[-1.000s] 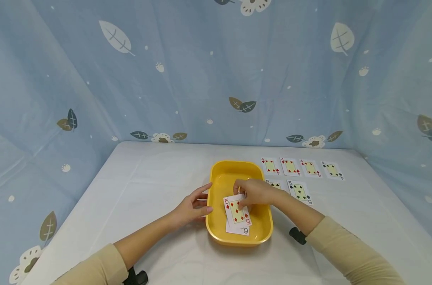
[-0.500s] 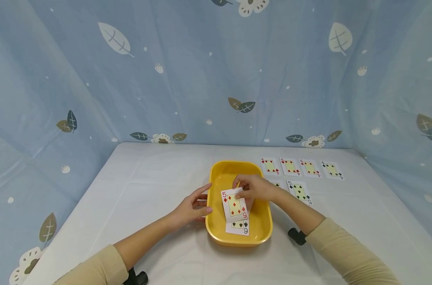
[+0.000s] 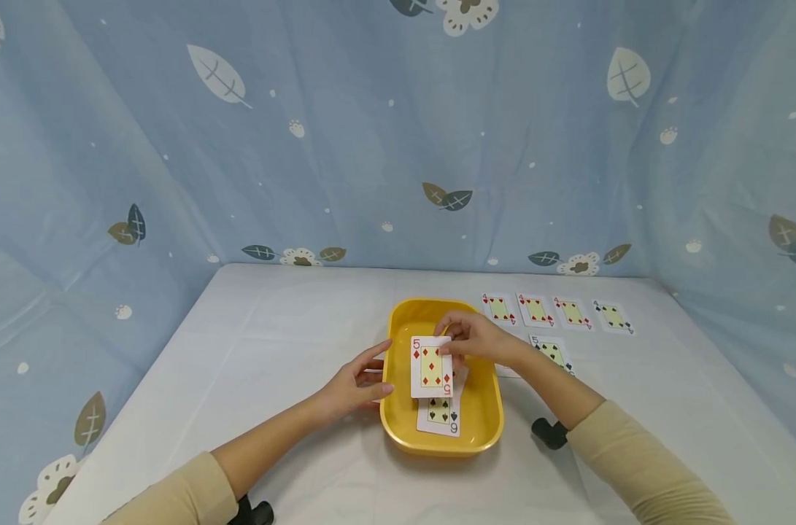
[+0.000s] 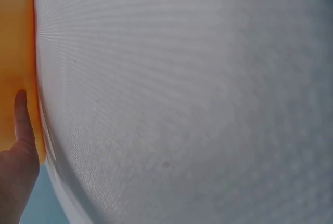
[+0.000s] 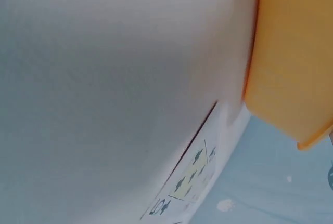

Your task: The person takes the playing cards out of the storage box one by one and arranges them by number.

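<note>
My right hand [image 3: 473,337] pinches the five of diamonds playing card [image 3: 430,372] by its right edge, above the yellow tray [image 3: 481,419]. Beneath it inside the tray lies the six of spades [image 3: 440,417], partly covered, with another card's edge showing beside it. My left hand [image 3: 352,385] rests against the tray's left side, fingers extended. One straight digit lies along the yellow wall in the left wrist view, where most of the left hand [image 4: 20,167] is out of frame. The right wrist view shows the tray's outer wall [image 5: 291,57] but not the held card.
Right of the tray, a back row holds the four of hearts [image 3: 535,310], the four of diamonds [image 3: 573,313] and other fours. In front lies a black five [image 3: 549,351], partly behind my right forearm, beside another mostly hidden card. A patterned blue curtain [image 3: 345,146] hangs behind the table.
My right hand has raised the five of diamonds and shifted it slightly away from me, uncovering more of the six of spades. My left hand stays at the tray's side.
</note>
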A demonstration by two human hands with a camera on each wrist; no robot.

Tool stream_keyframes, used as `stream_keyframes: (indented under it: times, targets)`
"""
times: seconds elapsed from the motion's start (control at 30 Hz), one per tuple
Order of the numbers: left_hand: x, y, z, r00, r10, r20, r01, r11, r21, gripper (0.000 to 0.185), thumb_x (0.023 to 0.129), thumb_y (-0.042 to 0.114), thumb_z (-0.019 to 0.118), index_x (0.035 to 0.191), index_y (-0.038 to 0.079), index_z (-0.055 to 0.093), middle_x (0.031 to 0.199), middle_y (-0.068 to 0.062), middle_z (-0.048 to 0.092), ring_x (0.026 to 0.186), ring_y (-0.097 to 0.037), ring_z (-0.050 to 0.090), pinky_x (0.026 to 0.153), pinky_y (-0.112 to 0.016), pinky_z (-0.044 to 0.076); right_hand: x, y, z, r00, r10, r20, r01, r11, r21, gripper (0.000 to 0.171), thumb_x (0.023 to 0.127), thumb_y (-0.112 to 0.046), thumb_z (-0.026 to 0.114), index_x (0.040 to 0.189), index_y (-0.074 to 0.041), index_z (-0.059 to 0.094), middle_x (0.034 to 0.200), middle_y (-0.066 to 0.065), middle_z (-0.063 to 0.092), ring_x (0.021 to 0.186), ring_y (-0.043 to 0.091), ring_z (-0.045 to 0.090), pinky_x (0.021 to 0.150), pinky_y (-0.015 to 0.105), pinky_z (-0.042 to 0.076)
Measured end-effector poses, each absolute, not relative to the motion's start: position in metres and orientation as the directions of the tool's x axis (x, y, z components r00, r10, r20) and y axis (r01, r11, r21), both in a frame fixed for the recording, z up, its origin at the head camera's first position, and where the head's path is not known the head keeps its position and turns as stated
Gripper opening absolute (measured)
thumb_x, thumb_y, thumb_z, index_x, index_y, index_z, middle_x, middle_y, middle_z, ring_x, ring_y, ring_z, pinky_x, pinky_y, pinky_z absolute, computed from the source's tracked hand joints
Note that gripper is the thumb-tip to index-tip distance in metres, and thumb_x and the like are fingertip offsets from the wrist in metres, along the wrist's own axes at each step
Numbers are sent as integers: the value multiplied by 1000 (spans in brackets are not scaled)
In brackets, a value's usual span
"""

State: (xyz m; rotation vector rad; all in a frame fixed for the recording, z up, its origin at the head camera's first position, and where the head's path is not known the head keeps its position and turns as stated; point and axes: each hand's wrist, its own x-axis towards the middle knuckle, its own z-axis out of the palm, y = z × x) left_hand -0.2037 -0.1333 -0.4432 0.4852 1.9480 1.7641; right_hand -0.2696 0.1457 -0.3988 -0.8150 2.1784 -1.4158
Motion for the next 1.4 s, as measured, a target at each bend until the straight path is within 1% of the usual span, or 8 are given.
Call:
stream_keyframes:
  times: [0.13, 0.2, 0.4, 0.5, 0.77, 0.93, 1.1, 1.4]
  targets:
    - [-203, -133, -443, -831, 547, -103, -45, 118, 992, 76, 90, 21, 65, 152, 20, 21, 141, -23, 34, 127, -38, 41, 83, -42, 56, -271, 150, -398, -730, -684, 3, -261, 274, -926, 23, 90, -3, 61, 110, 5, 52, 81, 11, 64, 59, 19, 61, 60, 31, 56]
    - [-203, -133, -443, -832, 545, -102, -43, 118, 992, 76, 90, 20, 65, 152, 20, 21, 141, -23, 34, 127, -38, 41, 83, -42, 56, -272, 151, -396, -730, -683, 9, -264, 271, -926, 23, 91, -3, 60, 112, 4, 51, 83, 13, 63, 62, 22, 62, 63, 33, 57]
    - [-203, -132, -443, -835, 542, -97, -40, 116, 992, 75, 91, 17, 64, 152, 19, 21, 141, -24, 34, 126, -38, 42, 82, -42, 56, -273, 160, -387, -751, -659, 42, -281, 261, -923, 23, 92, -3, 58, 113, 3, 50, 87, 16, 63, 65, 23, 62, 67, 32, 57]
    - [-204, -132, -443, -835, 542, -91, -35, 114, 993, 75, 91, 17, 65, 151, 19, 21, 140, -24, 35, 126, -38, 42, 82, -42, 56, -274, 168, -382, -762, -645, 57, -298, 271, -915, 24, 92, -5, 59, 114, 2, 50, 89, 15, 64, 66, 20, 62, 68, 29, 57]
    - [-205, -133, -445, -834, 546, -85, -30, 109, 994, 78, 89, 22, 68, 151, 19, 21, 140, -24, 35, 126, -39, 42, 82, -42, 56, -272, 195, -365, -806, -588, 67, -295, 302, -907, 27, 91, -4, 60, 116, 0, 50, 96, 13, 65, 68, 20, 63, 69, 32, 58]
    - [-204, -133, -445, -834, 545, -84, -27, 112, 993, 78, 89, 22, 67, 152, 18, 21, 140, -24, 35, 126, -39, 42, 82, -42, 56, -271, 213, -356, -831, -551, 77, -304, 334, -892, 27, 91, -1, 60, 116, 2, 50, 95, 16, 64, 67, 21, 62, 68, 31, 58]
    - [-203, -133, -444, -837, 539, -91, -33, 116, 993, 78, 89, 23, 68, 151, 18, 21, 139, -24, 36, 125, -37, 43, 81, -42, 56, -270, 230, -352, -849, -524, 74, -313, 384, -869, 27, 91, -3, 60, 115, 1, 50, 95, 19, 63, 68, 21, 62, 68, 29, 58]
    - [-204, -132, -445, -838, 537, -98, -40, 120, 992, 78, 88, 23, 68, 151, 20, 22, 140, -23, 36, 125, -36, 44, 82, -42, 56, -264, 267, -361, -869, -490, 75, -330, 460, -824, 25, 92, -8, 61, 114, -3, 51, 87, 14, 63, 66, 26, 61, 66, 29, 58]
